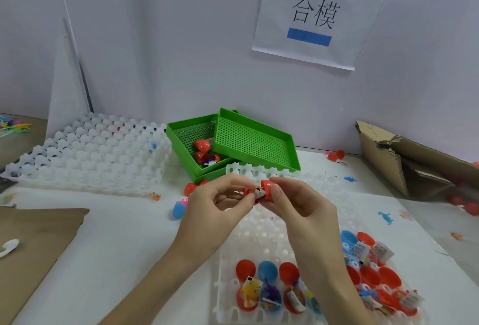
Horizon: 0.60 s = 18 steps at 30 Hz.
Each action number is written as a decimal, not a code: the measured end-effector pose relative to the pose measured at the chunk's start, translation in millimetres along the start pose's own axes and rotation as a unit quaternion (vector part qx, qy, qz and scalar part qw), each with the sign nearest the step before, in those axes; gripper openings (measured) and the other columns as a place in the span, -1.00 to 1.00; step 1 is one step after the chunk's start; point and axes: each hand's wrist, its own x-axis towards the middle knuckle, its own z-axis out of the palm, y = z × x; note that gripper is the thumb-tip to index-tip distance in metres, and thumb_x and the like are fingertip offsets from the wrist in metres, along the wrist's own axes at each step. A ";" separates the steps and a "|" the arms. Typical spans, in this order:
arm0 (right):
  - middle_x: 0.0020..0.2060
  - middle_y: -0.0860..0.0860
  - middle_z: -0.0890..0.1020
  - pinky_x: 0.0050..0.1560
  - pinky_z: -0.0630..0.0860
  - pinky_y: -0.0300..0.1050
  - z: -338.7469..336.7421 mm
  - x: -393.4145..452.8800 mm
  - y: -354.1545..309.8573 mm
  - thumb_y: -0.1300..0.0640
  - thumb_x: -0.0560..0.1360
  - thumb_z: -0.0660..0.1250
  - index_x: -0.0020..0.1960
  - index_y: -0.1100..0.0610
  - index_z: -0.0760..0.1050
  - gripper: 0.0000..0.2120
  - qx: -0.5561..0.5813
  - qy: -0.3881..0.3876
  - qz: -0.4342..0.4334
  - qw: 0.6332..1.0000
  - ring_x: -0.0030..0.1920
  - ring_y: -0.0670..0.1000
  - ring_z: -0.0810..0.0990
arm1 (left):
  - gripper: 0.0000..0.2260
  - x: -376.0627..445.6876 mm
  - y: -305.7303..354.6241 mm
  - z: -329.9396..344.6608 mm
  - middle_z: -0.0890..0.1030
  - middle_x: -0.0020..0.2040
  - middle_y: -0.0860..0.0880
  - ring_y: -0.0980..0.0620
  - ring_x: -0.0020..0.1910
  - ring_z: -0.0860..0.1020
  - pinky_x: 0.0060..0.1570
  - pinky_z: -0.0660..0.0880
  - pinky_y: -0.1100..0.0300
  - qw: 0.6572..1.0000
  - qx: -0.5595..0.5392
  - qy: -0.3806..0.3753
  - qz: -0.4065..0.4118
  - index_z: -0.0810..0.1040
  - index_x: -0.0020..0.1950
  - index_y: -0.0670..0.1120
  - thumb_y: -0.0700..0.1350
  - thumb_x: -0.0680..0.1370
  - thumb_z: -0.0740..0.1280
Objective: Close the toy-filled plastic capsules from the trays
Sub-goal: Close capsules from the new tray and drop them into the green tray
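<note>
1. Red plastic capsule [267, 187], held open, shows a white slip printed black.
2. Two perforated bright-green plastic trays [248, 140] overlap.
3. Translucent white dimpled tray [261, 223] carries red and blue halves.
4. White wall sign [315, 14] bears black characters, blue bars.

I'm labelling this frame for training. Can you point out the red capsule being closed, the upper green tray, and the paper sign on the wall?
red capsule [267, 186]: head view, on its rounded red shell.
upper green tray [252, 140]: head view, on its perforated floor.
paper sign [315, 14]: head view, on the printed characters.
</note>
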 end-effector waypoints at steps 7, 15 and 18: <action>-0.05 0.13 0.76 0.02 0.68 -0.15 -5.2 0.8 -3.0 0.20 0.51 0.48 0.07 0.17 0.72 -0.84 0.074 -0.010 0.055 0.996 0.02 0.13 0.76 | -0.84 -2.0 -1.2 -1.4 0.76 0.00 0.05 0.04 0.01 0.73 0.06 0.65 0.21 0.998 0.041 -0.016 0.033 0.75 0.07 -0.07 -0.16 0.50 0.56; -0.04 0.07 0.77 -0.01 0.67 -0.19 -3.7 1.3 -4.0 0.20 0.52 0.49 0.11 0.13 0.72 -0.83 0.041 -0.020 0.043 0.998 0.01 0.09 0.76 | -0.89 -0.9 -3.8 -2.9 0.75 -0.10 0.06 0.08 -0.08 0.73 0.01 0.64 0.27 0.996 0.071 0.017 0.055 0.73 0.01 -0.09 -0.22 0.51 0.55; -0.01 0.10 0.77 0.00 0.66 -0.21 -5.1 1.6 -4.3 0.17 0.53 0.48 0.12 0.14 0.72 -0.82 0.074 -0.030 0.067 0.995 0.04 0.10 0.76 | -0.90 -2.2 -4.3 -0.3 0.73 -0.13 0.05 0.06 -0.10 0.72 0.00 0.63 0.27 0.995 0.080 0.022 0.061 0.70 0.01 -0.07 -0.25 0.55 0.51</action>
